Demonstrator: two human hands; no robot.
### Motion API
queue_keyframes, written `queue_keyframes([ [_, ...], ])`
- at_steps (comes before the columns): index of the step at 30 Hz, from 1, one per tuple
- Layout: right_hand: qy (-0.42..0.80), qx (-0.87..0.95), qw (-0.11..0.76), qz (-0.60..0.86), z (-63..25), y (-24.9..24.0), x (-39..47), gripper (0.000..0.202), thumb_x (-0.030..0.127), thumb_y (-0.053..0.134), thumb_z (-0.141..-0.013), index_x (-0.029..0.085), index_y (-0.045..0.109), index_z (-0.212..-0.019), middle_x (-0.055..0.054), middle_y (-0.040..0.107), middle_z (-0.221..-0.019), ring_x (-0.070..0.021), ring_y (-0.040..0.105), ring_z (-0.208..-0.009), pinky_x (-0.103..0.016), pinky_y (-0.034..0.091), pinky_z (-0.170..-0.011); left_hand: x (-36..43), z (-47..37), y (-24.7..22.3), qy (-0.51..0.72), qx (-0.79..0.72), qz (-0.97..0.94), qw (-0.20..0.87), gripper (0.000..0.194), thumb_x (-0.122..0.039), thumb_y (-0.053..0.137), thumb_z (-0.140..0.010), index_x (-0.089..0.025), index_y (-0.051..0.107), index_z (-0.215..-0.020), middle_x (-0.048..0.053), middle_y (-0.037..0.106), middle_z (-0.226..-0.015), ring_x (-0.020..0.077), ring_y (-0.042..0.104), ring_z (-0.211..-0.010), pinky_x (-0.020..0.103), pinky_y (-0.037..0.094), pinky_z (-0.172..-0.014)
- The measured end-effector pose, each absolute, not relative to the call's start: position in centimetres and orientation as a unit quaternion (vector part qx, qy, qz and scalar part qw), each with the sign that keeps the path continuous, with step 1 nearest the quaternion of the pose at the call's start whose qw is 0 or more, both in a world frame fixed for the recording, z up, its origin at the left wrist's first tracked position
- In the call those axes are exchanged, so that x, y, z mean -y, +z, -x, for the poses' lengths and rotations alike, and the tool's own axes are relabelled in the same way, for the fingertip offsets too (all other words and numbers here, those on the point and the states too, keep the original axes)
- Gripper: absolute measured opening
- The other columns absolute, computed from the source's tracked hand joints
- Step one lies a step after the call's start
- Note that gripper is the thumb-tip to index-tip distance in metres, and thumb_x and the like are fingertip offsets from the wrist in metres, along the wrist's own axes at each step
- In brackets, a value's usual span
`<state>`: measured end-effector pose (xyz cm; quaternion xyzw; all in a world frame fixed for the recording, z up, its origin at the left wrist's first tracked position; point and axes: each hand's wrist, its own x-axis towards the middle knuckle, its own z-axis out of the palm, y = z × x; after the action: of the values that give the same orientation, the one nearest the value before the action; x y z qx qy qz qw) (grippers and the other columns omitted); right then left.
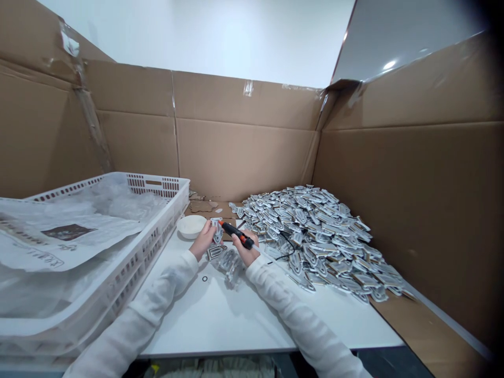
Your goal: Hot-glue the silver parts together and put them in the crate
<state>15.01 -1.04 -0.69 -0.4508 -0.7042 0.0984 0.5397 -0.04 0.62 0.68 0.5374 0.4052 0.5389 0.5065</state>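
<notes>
My right hand (246, 248) is closed around a black hot glue gun (238, 233) with an orange nozzle; a whitish stick shows behind it. Its nozzle points at a small white-and-grey flat piece (217, 231) that my left hand (202, 240) pinches upright by its edge. Whether the nozzle touches the piece, I cannot tell. Just below the hands lie a similar flat piece (214, 252) and a clear plastic bag (229, 265) with small parts in it. A white bowl (191, 226) stands beside my left hand.
A large heap of similar flat pieces (311, 231) covers the right of the white table (228, 328). A black cord (290, 247) runs by it. To the left stands a white plastic crate (129, 278) with bags and a printed sheet (59, 233). Cardboard walls (244, 152) enclose the table.
</notes>
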Motion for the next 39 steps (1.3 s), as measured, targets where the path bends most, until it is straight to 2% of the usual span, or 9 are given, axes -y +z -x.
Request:
queue_keyframes([
  [9,0.107,0.7,0.525,0.472,-15.05,-1.26,0.66,0.034,0.045,0.044,-0.077,0.02,0.054,-0.056,-0.001,0.054,-0.056,-0.0148,0.05,-0.055,-0.025,0.038,-0.057,-0.45,-0.16,0.54,0.528,-0.414,-0.542,0.506,0.022,-0.035,0.047,-0.075,-0.019,0.043,-0.09,-0.005,0.05,-0.051,0.0117,0.049,-0.044,0.021,0.037,-0.046],
  [17,0.109,0.686,0.533,0.483,-15.03,-1.34,0.59,0.033,0.045,0.045,-0.075,0.02,0.054,-0.055,-0.001,0.055,-0.052,-0.0155,0.051,-0.053,-0.026,0.039,-0.054,0.09,-0.41,0.99,0.529,-0.419,-0.532,0.512,0.022,-0.033,0.048,-0.074,-0.02,0.044,-0.091,-0.004,0.051,-0.054,0.0125,0.05,-0.045,0.022,0.039,-0.048],
  [28,0.102,0.665,0.551,0.494,-15.02,-1.46,0.53,0.036,0.047,0.045,-0.075,0.022,0.05,-0.05,-0.001,0.054,-0.05,-0.0161,0.051,-0.051,-0.027,0.038,-0.053,0.04,-0.4,1.01,0.522,-0.424,-0.548,0.497,0.019,-0.032,0.045,-0.076,-0.019,0.043,-0.089,-0.004,0.053,-0.054,0.0124,0.05,-0.046,0.022,0.038,-0.05],
  [36,0.129,0.675,0.525,0.502,-15.21,-1.06,0.57,0.04,0.049,0.045,-0.075,0.021,0.044,-0.046,0.0,0.05,-0.044,-0.0152,0.048,-0.046,-0.027,0.036,-0.051,-0.01,-0.41,1.01,0.524,-0.424,-0.547,0.496,0.019,-0.033,0.045,-0.075,-0.019,0.042,-0.088,-0.005,0.05,-0.05,0.0119,0.049,-0.044,0.021,0.037,-0.047],
  [39,0.123,0.678,0.526,0.499,-15.19,-1.0,0.58,0.039,0.048,0.045,-0.075,0.021,0.046,-0.047,-0.001,0.05,-0.045,-0.0148,0.047,-0.046,-0.027,0.036,-0.05,-0.16,-0.43,0.85,0.533,-0.418,-0.545,0.494,0.022,-0.033,0.048,-0.073,-0.019,0.042,-0.089,-0.005,0.05,-0.055,0.0109,0.049,-0.044,0.021,0.038,-0.046],
])
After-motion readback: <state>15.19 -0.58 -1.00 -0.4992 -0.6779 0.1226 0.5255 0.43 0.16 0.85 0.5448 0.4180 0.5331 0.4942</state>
